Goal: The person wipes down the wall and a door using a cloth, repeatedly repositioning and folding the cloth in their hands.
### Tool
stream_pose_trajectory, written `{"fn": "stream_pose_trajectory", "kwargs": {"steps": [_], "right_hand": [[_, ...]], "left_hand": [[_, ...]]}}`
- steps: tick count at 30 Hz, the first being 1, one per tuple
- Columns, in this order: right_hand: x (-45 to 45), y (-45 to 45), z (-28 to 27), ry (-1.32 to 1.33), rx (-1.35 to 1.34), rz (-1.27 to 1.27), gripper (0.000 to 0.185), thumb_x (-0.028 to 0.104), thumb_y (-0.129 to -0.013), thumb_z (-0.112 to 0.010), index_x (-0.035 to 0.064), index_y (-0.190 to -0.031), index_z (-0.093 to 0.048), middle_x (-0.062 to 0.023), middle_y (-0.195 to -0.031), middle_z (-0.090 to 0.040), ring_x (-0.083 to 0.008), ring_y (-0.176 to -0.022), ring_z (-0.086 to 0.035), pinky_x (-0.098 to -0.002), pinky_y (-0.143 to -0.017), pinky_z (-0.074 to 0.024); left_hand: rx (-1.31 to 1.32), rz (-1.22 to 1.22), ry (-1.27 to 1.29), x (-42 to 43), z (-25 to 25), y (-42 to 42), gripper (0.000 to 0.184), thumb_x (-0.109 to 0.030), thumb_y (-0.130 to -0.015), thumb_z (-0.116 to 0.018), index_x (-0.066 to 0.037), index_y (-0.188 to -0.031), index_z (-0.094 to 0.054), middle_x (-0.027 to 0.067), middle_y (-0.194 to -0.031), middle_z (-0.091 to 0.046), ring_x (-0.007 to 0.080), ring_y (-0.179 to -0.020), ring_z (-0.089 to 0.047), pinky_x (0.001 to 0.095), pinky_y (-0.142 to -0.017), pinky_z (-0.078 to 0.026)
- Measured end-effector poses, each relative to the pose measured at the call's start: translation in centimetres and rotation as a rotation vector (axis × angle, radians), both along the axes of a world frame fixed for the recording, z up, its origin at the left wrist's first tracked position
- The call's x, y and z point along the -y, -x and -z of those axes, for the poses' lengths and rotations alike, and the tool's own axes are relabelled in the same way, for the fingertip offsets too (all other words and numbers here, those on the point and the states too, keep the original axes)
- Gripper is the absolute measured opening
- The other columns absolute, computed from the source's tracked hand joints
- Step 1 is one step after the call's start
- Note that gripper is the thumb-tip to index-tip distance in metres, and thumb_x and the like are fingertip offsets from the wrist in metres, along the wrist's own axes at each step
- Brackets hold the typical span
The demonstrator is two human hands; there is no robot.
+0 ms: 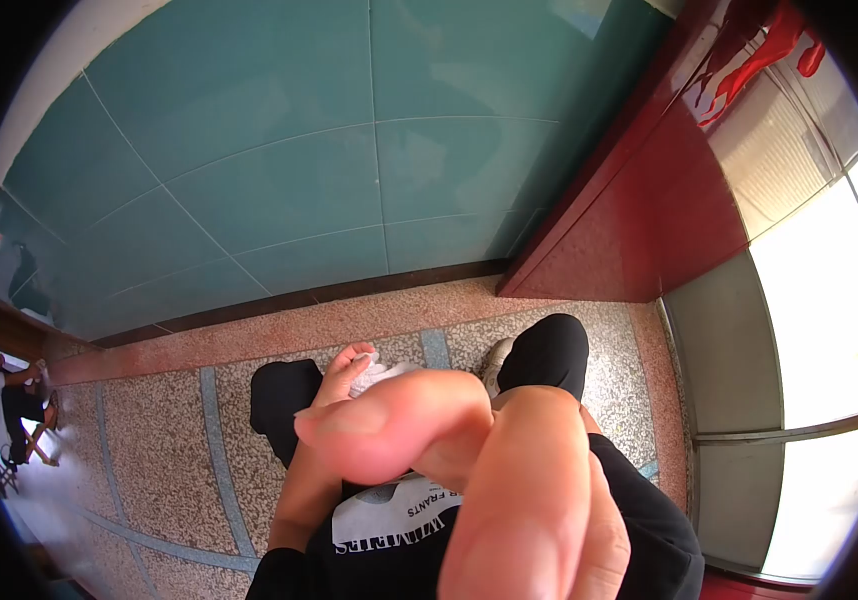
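Observation:
Very close to the camera, my right hand (519, 440) fills the lower middle of the head view. Its thumb and forefinger are spread apart, and nothing shows between them. The other fingers are bent and partly covered. Behind it, near my knee, my left hand (342, 374) is closed on a crumpled white cloth (386, 371). My right hand hides part of that cloth and some of the left fingers. Below both hands is my black shirt with a white printed panel (379, 520).
A teal tiled wall (279, 150) rises ahead, above the speckled floor (154, 430). To the right stands a red door (639, 210) beside a bright glazed panel (814, 320). Another person (19, 400) sits at the far left. My dark-trousered knees (549, 355) are bent.

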State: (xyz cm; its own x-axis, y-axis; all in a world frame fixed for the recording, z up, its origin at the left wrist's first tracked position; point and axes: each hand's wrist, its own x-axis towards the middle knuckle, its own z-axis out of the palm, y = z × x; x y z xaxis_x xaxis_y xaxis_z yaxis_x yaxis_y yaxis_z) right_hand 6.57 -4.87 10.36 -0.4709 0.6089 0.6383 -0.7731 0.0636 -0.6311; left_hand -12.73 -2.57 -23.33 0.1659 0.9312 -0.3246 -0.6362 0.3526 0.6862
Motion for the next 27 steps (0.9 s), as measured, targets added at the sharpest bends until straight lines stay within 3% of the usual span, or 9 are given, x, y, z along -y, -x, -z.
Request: {"fn": "stream_pose_trajectory", "kwargs": {"steps": [1, 3, 5, 13, 15, 18, 23, 25, 27], "right_hand": [[-0.1, -0.6, -0.2, -0.031, 0.079, -0.016, 0.027, 0.007, -0.086, -0.038, 0.0131, -0.071, -0.060, -0.0321, -0.111, -0.041, -0.0441, -0.115, -0.032, -0.0239, -0.050, -0.0521], [0.0, -0.3, 0.4, -0.065, 0.043, 0.015, 0.026, 0.009, -0.086, -0.038, 0.0139, -0.073, -0.060, -0.0318, -0.109, -0.042, -0.0441, -0.113, -0.034, -0.0240, -0.048, -0.0504], [0.1, 0.1, 1.0, -0.126, -0.028, 0.087, 0.025, 0.014, -0.088, -0.037, 0.0154, -0.077, -0.060, -0.0313, -0.106, -0.046, -0.0442, -0.110, -0.039, -0.0242, -0.043, -0.0471], [-0.4, 0.0, 1.1, -0.141, -0.031, 0.083, 0.022, 0.011, -0.085, -0.039, 0.0141, -0.078, -0.059, -0.0287, -0.105, -0.046, -0.0417, -0.107, -0.041, -0.0253, -0.046, -0.0471], [-0.6, -0.1, 1.1, -0.154, -0.032, 0.088, 0.021, 0.010, -0.085, -0.039, 0.0138, -0.078, -0.059, -0.0281, -0.104, -0.047, -0.0411, -0.106, -0.042, -0.0256, -0.047, -0.0471], [-0.9, -0.9, 1.1, -0.206, -0.036, 0.107, 0.020, 0.009, -0.084, -0.040, 0.0133, -0.078, -0.059, -0.0271, -0.104, -0.047, -0.0402, -0.105, -0.042, -0.0260, -0.048, -0.0471], [-2.5, -3.7, 0.5, -0.362, -0.112, 0.237, 0.019, 0.007, -0.082, -0.041, 0.0125, -0.078, -0.059, -0.0255, -0.103, -0.047, -0.0386, -0.103, -0.044, -0.0267, -0.050, -0.0471], [-2.7, -4.1, 0.3, -0.397, -0.098, 0.257, 0.019, 0.006, -0.082, -0.041, 0.0122, -0.078, -0.059, -0.0249, -0.103, -0.047, -0.0380, -0.103, -0.044, -0.0270, -0.051, -0.0471], [-3.1, -3.3, 0.6, -0.422, -0.057, 0.259, 0.018, 0.005, -0.081, -0.042, 0.0119, -0.078, -0.059, -0.0242, -0.102, -0.048, -0.0374, -0.102, -0.044, -0.0272, -0.051, -0.0471]], "left_hand": [[-0.004, 0.007, 0.010, 0.0, 0.0, 0.0, 0.017, -0.013, -0.083, -0.055, -0.010, -0.098, -0.048, -0.0004, -0.079, -0.050, 0.0081, -0.071, -0.051, 0.0240, -0.061, -0.044], [-0.019, -0.010, 0.040, -0.2, 1.1, 0.3, 0.016, -0.012, -0.083, -0.055, -0.010, -0.097, -0.048, -0.0008, -0.074, -0.050, 0.0082, -0.063, -0.052, 0.0227, -0.055, -0.044], [0.069, 0.012, -0.022, -0.1, 1.1, 0.7, 0.021, -0.012, -0.082, -0.055, -0.005, -0.100, -0.046, 0.0058, -0.083, -0.054, 0.0163, -0.075, -0.057, 0.0317, -0.066, -0.049], [-0.065, -0.053, -0.040, -0.2, 2.1, 0.6, 0.021, -0.010, -0.083, -0.053, -0.005, -0.101, -0.045, 0.0079, -0.088, -0.055, 0.0171, -0.079, -0.057, 0.0315, -0.069, -0.049], [0.028, 0.003, -0.028, -0.4, 1.5, 0.4, 0.022, -0.012, -0.083, -0.053, -0.007, -0.103, -0.045, 0.0089, -0.093, -0.056, 0.0164, -0.082, -0.057, 0.0308, -0.070, -0.048], [-0.048, -0.012, 0.041, -0.3, -0.8, -0.3, 0.016, -0.009, -0.082, -0.054, -0.007, -0.097, -0.050, 0.0077, -0.091, -0.057, 0.0161, -0.081, -0.057, 0.0294, -0.071, -0.048], [0.086, -0.032, -0.008, -0.5, 0.7, -0.1, 0.016, -0.007, -0.082, -0.054, -0.006, -0.098, -0.050, 0.0080, -0.093, -0.057, 0.0178, -0.082, -0.057, 0.0304, -0.071, -0.049], [-0.094, 0.007, -0.015, -0.4, 0.7, 0.4, 0.016, -0.007, -0.082, -0.054, -0.006, -0.098, -0.051, 0.0070, -0.092, -0.056, 0.0171, -0.081, -0.057, 0.0302, -0.070, -0.049], [0.083, -0.004, -0.017, -0.7, 1.5, 0.3, 0.015, -0.008, -0.083, -0.054, -0.005, -0.097, -0.051, 0.0052, -0.090, -0.056, 0.0161, -0.082, -0.056, 0.0309, -0.072, -0.048]]}}
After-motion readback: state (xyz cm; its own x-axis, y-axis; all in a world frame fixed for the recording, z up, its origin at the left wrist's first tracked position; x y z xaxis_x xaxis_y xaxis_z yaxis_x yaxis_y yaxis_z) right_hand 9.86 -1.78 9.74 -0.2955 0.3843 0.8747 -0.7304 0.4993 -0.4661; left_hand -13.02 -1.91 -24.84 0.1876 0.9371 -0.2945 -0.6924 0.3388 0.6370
